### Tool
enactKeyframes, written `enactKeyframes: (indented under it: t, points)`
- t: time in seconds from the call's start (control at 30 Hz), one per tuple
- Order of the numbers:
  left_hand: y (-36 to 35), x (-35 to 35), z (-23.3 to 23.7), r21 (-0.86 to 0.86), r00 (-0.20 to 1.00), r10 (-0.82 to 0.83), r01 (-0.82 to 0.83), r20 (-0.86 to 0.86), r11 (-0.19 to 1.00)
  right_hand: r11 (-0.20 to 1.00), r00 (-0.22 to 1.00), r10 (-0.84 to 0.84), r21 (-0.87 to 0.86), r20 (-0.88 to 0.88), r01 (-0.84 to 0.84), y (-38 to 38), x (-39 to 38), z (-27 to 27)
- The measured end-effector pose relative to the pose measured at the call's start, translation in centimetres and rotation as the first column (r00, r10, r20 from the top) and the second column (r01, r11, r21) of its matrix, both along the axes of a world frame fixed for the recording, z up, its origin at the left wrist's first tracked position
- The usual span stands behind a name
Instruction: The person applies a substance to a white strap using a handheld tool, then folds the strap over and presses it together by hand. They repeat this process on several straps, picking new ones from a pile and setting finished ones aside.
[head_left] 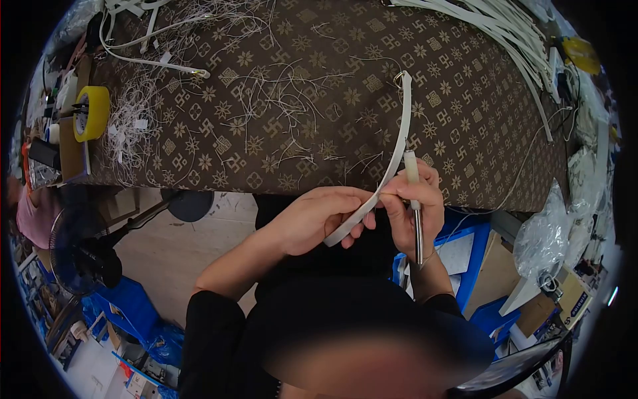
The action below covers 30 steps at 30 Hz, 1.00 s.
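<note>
A narrow white strap [401, 136] with a metal buckle at its far end runs from the patterned cloth down across my hands in the head view. My left hand [323, 214] is closed on the strap's lower part, with its near end sticking out below the fingers. My right hand [422, 199] grips a pen-shaped tool [411, 171] with a pale body and a shiny metal shaft. That hand's thumb and forefinger meet at the strap's edge beside my left fingertips. Whether they pinch a thread there is too small to tell.
Loose thread ends [279, 100] lie scattered over the brown cloth [312, 156], heaped at its left. Another buckled strap [166, 64] lies at the upper left, and a bundle of white straps [495, 30] at the upper right. Yellow tape [100, 113] and a fan [83, 249] stand left.
</note>
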State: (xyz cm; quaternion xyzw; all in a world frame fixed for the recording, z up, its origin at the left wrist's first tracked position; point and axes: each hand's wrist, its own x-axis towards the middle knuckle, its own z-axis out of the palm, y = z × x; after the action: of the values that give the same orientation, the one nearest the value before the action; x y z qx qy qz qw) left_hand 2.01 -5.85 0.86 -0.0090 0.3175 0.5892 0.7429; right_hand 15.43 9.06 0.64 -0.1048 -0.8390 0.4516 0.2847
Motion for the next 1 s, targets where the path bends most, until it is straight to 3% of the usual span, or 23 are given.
enactKeyframes:
  t: [0.17, 0.4, 0.6, 0.77, 0.87, 1.0]
  points:
    - [0.1, 0.0, -0.2, 0.024, 0.976, -0.014, 0.009, 0.216, 1.000, 1.000, 1.000, 0.023, -0.016, -0.018, -0.023, 0.1, 0.0, -0.2]
    - [0.0, 0.6, 0.3, 0.057, 0.979, 0.061, -0.073, 0.196, 0.996, 0.997, 0.997, -0.045, -0.071, -0.059, 0.040, 0.3, 0.4, 0.0]
    - [0.0, 1.1, 0.3, 0.052, 0.990, 0.138, -0.137, -0.010, 0.989, 0.993, 0.987, -0.081, -0.099, -0.136, 0.067, 0.9, 0.7, -0.2]
    - [0.1, 1.8, 0.2, 0.116, 0.907, 0.247, -0.220, -0.342, 0.968, 0.973, 0.996, -0.032, -0.232, -0.089, 0.010, 0.7, 1.4, -0.5]
    - [0.0, 1.9, 0.1, 0.133, 0.868, 0.246, -0.209, -0.432, 0.969, 0.956, 0.996, -0.029, -0.292, -0.086, 0.003, 0.3, 1.5, -0.6]
    - [0.0, 2.0, 0.0, 0.144, 0.862, 0.268, -0.228, -0.431, 0.963, 0.959, 0.993, -0.040, -0.283, -0.112, 0.006, 0.3, 1.3, -0.4]
